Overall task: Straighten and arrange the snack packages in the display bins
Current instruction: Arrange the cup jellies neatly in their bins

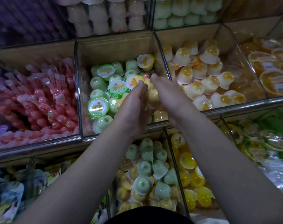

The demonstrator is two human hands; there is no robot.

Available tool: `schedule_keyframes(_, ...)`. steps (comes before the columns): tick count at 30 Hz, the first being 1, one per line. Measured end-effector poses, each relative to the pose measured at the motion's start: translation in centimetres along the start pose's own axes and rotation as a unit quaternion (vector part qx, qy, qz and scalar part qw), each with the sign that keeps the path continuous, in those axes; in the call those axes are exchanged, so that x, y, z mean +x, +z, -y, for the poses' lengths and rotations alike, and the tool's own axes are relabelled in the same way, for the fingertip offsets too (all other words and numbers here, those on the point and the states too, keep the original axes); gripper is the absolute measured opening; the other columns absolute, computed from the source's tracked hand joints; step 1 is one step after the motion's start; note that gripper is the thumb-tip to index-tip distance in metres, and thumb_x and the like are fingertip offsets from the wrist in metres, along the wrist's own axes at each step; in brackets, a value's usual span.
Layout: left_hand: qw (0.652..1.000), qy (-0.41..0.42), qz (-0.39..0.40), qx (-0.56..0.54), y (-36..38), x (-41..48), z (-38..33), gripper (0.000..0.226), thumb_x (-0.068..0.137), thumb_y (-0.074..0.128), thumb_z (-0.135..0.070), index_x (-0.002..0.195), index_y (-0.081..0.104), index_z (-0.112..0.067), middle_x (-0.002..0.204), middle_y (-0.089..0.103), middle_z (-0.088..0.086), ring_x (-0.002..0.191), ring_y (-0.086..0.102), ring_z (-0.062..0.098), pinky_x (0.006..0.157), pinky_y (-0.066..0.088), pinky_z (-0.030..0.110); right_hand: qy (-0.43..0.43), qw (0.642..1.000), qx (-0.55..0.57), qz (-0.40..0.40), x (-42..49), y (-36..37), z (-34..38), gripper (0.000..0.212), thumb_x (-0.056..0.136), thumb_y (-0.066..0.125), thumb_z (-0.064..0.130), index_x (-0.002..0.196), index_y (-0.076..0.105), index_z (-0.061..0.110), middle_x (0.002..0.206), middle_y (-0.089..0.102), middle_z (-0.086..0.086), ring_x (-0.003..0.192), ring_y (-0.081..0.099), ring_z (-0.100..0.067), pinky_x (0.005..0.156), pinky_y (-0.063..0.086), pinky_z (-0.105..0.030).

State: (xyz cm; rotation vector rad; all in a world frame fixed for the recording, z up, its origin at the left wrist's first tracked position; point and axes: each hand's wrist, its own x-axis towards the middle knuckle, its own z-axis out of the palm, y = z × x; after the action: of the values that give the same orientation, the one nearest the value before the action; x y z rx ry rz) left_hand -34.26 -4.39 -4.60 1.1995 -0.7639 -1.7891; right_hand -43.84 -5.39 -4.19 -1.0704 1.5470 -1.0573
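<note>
In the middle bin [115,46] of the tiered display, a loose heap of jelly cups [98,82] lies tumbled, some lid-up, others on their sides or upside down. The left hand [134,104] and right hand [167,92] stand palm facing palm over the right part of the heap, fingers straight and flat rather than curled, bracketing a few yellow cups [152,97] between them. The cups look small, light and smooth-walled, so probably slippery and apt to roll. The plastic seems stiff enough for gentle pressure, but the thin peel-off lids [98,107] could dent or tear. They would best be herded in groups with flat palms against their walls, or lifted singly by the rim, not by the lid.
</note>
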Motion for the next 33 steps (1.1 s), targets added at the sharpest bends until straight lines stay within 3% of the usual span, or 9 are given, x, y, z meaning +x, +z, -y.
schedule_keyframes(2, 1.0, 0.003, -0.001, -0.016, 0.0, -0.4, 0.0, 0.052, 0.105, 0.029, -0.04, 0.139, 0.053, -0.008, 0.135, 0.06, 0.006, 0.112, 0.056, 0.014, 0.081, 0.047, 0.023, 0.008, 1.0, -0.009, 0.007, -0.3, 0.1, -0.6, 0.025, 0.1, 0.049, 0.038, 0.112, 0.066, 0.023, 0.109, 0.048, 0.016, 0.091, 0.053, 0.001, 0.088, 0.05, -0.025)
schedule_keyframes(4, 0.999, 0.007, 0.001, -0.039, -0.2, -0.8, -0.2, 0.049, 0.105, 0.03, -0.038, 0.134, 0.054, -0.007, 0.132, 0.059, 0.009, 0.108, 0.054, 0.017, 0.074, 0.05, 0.021, 0.022, 0.999, 0.035, -0.002, -0.8, 0.0, -0.8, 0.016, 0.1, 0.051, 0.033, 0.093, 0.064, 0.026, 0.103, 0.055, 0.015, 0.075, 0.057, 0.009, 0.074, 0.051, -0.018)
schedule_keyframes(9, 0.998, 0.012, 0.033, -0.052, -0.8, -1.9, -0.4, 0.028, 0.102, 0.039, -0.037, 0.107, 0.061, -0.021, 0.108, 0.068, -0.006, 0.106, 0.059, 0.01, 0.073, 0.053, 0.017, 0.009, 0.996, 0.084, -0.016, -1.7, 0.1, -1.2, 0.024, 0.1, 0.053, 0.029, 0.078, 0.061, 0.033, 0.097, 0.062, 0.015, 0.094, 0.058, -0.004, 0.092, 0.049, -0.035)
schedule_keyframes(11, 0.998, 0.025, 0.031, -0.046, -1.2, -2.5, -0.4, 0.026, 0.101, 0.042, -0.037, 0.103, 0.063, -0.022, 0.099, 0.07, -0.009, 0.1, 0.06, 0.009, 0.075, 0.049, 0.02, -0.012, 0.997, 0.079, -0.019, -2.6, 0.6, -1.2, 0.012, 0.096, 0.055, 0.033, 0.087, 0.063, 0.033, 0.117, 0.061, 0.012, 0.106, 0.057, -0.006, 0.101, 0.048, -0.038)
schedule_keyframes(13, 0.998, 0.034, 0.029, -0.042, -1.9, -3.1, -0.4, 0.025, 0.101, 0.044, -0.037, 0.109, 0.063, -0.023, 0.106, 0.07, -0.007, 0.1, 0.059, 0.009, 0.079, 0.043, 0.024, -0.04, 0.997, 0.064, -0.028, -3.4, 1.2, -1.1, 0.015, 0.094, 0.057, 0.031, 0.105, 0.067, 0.031, 0.146, 0.046, 0.006, 0.122, 0.053, -0.012, 0.105, 0.047, -0.043)
schedule_keyframes(15, 0.998, 0.038, 0.028, -0.045, -2.6, -3.9, -0.3, 0.028, 0.1, 0.045, -0.037, 0.119, 0.061, -0.023, 0.118, 0.068, -0.005, 0.106, 0.057, 0.01, 0.085, 0.04, 0.028, -0.058, 0.996, 0.063, -0.032, -4.2, 1.8, -1.2, 0.027, 0.093, 0.059, 0.028, 0.118, 0.066, 0.025, 0.15, 0.04, 0.006, 0.122, 0.055, -0.012, 0.104, 0.048, -0.042)
schedule_keyframes(20, 0.996, 0.042, 0.028, -0.07, -3.9, -6.1, 0.0, 0.023, 0.101, 0.047, -0.034, 0.116, 0.062, -0.024, 0.105, 0.067, -0.007, 0.097, 0.058, 0.009, 0.087, 0.037, 0.031, -0.064, 0.996, 0.058, -0.025, -6.1, 2.8, -1.5, 0.035, 0.094, 0.063, 0.022, 0.129, 0.062, 0.014, 0.129, 0.064, -0.008, 0.117, 0.061, -0.015, 0.105, 0.048, -0.037)
schedule_keyframes(26, 0.996, 0.039, 0.038, -0.067, -5.7, -8.7, 0.7, 0.039, 0.102, 0.047, -0.032, 0.138, 0.053, -0.017, 0.118, 0.065, -0.002, 0.105, 0.058, 0.012, 0.091, 0.039, 0.032, -0.079, 0.994, 0.072, -0.012, -8.9, 4.0, -2.3, 0.023, 0.095, 0.062, 0.018, 0.118, 0.061, 0.023, 0.119, 0.068, -0.002, 0.112, 0.063, -0.012, 0.098, 0.052, -0.032)
schedule_keyframes(33, 0.997, 0.023, 0.033, -0.064, -8.6, -11.2, 2.3, 0.042, 0.102, 0.048, -0.031, 0.141, 0.051, -0.017, 0.136, 0.061, 0.001, 0.106, 0.057, 0.012, 0.084, 0.037, 0.028, -0.062, 0.995, 0.077, -0.007, -12.3, 6.2, -3.9, 0.04, 0.092, 0.067, 0.015, 0.131, 0.058, 0.014, 0.121, 0.067, -0.004, 0.112, 0.064, -0.012, 0.092, 0.052, -0.025)
